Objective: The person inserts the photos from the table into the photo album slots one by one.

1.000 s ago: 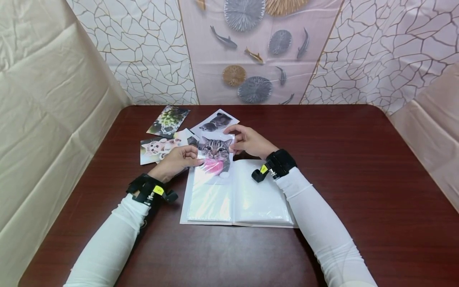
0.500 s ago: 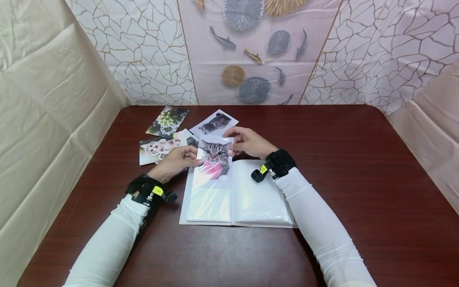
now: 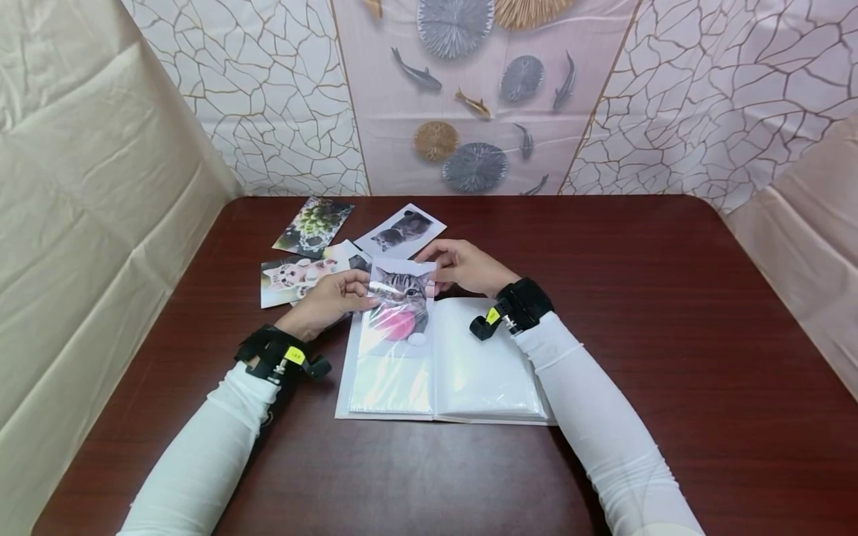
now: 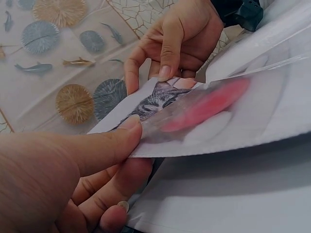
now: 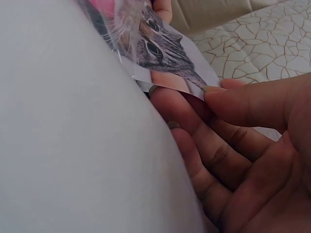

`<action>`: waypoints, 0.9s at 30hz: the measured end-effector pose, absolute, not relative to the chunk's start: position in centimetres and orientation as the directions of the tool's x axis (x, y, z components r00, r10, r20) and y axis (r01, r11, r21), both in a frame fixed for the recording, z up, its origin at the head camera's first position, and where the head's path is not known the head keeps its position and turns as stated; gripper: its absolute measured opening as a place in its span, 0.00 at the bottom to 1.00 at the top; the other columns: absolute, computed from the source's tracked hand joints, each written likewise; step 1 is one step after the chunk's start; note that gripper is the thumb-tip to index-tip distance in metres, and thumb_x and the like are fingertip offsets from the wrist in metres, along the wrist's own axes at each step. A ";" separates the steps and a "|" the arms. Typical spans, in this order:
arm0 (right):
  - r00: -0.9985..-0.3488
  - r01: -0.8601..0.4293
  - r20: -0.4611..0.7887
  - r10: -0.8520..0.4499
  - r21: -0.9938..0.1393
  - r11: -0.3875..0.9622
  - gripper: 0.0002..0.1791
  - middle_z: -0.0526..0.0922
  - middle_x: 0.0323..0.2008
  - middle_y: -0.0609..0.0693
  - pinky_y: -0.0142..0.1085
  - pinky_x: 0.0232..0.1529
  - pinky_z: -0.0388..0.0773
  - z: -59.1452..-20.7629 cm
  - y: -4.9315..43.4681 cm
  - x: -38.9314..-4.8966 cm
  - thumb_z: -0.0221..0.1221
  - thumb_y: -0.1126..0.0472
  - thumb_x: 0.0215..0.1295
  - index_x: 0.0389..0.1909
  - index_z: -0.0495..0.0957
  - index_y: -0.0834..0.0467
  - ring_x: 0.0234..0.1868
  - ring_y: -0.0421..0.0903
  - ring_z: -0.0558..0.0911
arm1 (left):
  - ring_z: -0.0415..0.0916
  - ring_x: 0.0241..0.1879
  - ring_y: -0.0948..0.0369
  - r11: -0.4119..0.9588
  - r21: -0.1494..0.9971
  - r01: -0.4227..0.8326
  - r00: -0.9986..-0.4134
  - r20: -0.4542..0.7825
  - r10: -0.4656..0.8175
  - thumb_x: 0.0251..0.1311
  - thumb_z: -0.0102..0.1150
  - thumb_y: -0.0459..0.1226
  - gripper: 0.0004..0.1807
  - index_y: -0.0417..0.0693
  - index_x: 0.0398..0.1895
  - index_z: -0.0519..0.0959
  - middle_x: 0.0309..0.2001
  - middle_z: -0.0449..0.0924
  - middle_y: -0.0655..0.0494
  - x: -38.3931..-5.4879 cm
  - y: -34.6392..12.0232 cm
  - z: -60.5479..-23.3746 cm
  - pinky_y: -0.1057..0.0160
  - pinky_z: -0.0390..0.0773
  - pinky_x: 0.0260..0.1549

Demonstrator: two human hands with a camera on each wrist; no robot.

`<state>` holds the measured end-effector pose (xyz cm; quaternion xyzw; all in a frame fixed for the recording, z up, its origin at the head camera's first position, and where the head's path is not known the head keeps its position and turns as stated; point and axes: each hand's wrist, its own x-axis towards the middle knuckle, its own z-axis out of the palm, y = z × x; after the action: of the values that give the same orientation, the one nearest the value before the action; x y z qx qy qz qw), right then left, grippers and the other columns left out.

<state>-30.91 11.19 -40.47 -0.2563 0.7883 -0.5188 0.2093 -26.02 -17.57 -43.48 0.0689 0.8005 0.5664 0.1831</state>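
Observation:
A cat photo (image 3: pixel 402 281) with a pink ball is partly inside the clear sleeve (image 3: pixel 392 380) on the left page of an open photo album (image 3: pixel 492 365). Its upper part sticks out past the sleeve's mouth. At the left edge, my left hand (image 3: pixel 331 301) pinches the sleeve by its mouth, thumb on top and fingers underneath, as the left wrist view shows. My right hand (image 3: pixel 469 266) pinches the photo's upper right edge between thumb and fingers. In the right wrist view the white album page (image 5: pixel 87 145) hides part of the fingers.
Several loose photos lie beyond the album: a plant photo (image 3: pixel 313 227), a grey kitten photo (image 3: pixel 402 232) and a white kitten photo (image 3: pixel 288 277). The dark red table (image 3: pixel 637 298) reaches to a patterned cloth (image 3: pixel 469 97) at the back.
The cat photo has slid a little down toward me, deeper into the sleeve. My right hand has come down slightly with it; my left hand has stayed nearly still.

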 end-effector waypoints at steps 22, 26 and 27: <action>-0.761 -0.200 -0.094 -0.641 -0.907 0.370 0.16 0.85 0.30 0.58 0.38 0.42 0.83 -40.3 11.3 -30.8 0.57 0.71 0.71 0.58 0.78 0.60 0.33 0.49 0.86 | 0.72 0.33 0.64 0.332 0.941 -0.059 -0.923 -0.178 0.341 0.65 0.66 0.35 0.38 0.48 0.76 0.62 0.34 0.80 0.61 -25.9 -17.5 -43.5 0.66 0.70 0.36; -0.756 -0.199 -0.097 -0.648 -0.908 0.368 0.16 0.84 0.30 0.57 0.38 0.41 0.83 -40.2 11.2 -30.7 0.57 0.71 0.72 0.57 0.79 0.61 0.33 0.49 0.86 | 0.73 0.33 0.65 0.322 0.945 -0.055 -0.923 -0.171 0.344 0.65 0.67 0.34 0.38 0.50 0.76 0.62 0.33 0.80 0.61 -25.8 -17.6 -43.5 0.67 0.70 0.36; -0.754 -0.201 -0.097 -0.650 -0.908 0.368 0.15 0.84 0.30 0.57 0.38 0.41 0.83 -40.3 11.2 -30.7 0.56 0.71 0.72 0.57 0.79 0.61 0.33 0.49 0.86 | 0.73 0.33 0.65 0.316 0.948 -0.048 -0.922 -0.164 0.350 0.65 0.67 0.34 0.38 0.50 0.76 0.61 0.33 0.80 0.61 -25.8 -17.6 -43.5 0.67 0.70 0.36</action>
<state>-30.66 11.23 -40.25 -0.2675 0.7954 -0.4942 0.2272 -25.82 -17.59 -43.54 0.0952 0.7924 0.5772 0.1726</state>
